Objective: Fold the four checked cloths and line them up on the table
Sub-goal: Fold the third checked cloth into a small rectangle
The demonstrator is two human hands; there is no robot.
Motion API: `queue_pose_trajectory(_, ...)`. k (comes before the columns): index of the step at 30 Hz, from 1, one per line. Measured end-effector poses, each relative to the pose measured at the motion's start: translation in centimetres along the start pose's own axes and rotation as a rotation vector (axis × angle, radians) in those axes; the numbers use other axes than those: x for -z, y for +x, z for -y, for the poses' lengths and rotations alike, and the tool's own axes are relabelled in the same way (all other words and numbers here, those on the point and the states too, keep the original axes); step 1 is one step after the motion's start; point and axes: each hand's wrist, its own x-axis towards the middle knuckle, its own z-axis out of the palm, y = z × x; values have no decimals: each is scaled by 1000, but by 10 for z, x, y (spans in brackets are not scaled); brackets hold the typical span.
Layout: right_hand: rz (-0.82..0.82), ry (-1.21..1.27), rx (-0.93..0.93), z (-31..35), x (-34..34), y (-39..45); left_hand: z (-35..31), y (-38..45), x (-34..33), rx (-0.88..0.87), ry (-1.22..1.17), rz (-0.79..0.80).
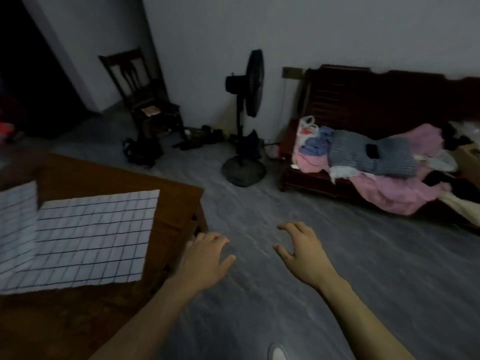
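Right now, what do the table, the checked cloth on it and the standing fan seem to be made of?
The table looks like dark brown wood with a dull finish; grain and a carved edge show. The checked cloth looks like thin woven fabric, white with dark grid lines; it lies flat with soft creases. The standing fan looks black, probably plastic with a wire grille, but the dim light leaves this uncertain.

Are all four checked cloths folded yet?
Not that I can see. Two checked cloths show: one lies flat on the table, another sits at the left edge. Both hands, left and right, are empty over the floor. No neat row yet.
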Motion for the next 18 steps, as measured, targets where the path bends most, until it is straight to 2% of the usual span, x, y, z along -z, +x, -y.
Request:
queue_pose_trajectory(8,178,19,286,14,-7,121,17,20,21,355,-104,-167)
queue_pose_trajectory(14,363,80,486,66,-52,173,66,-3,10,592,-168,-205)
queue_pose_trajectory(18,396,45,614,108,-80,215,105,1,6,693,-209,-270)
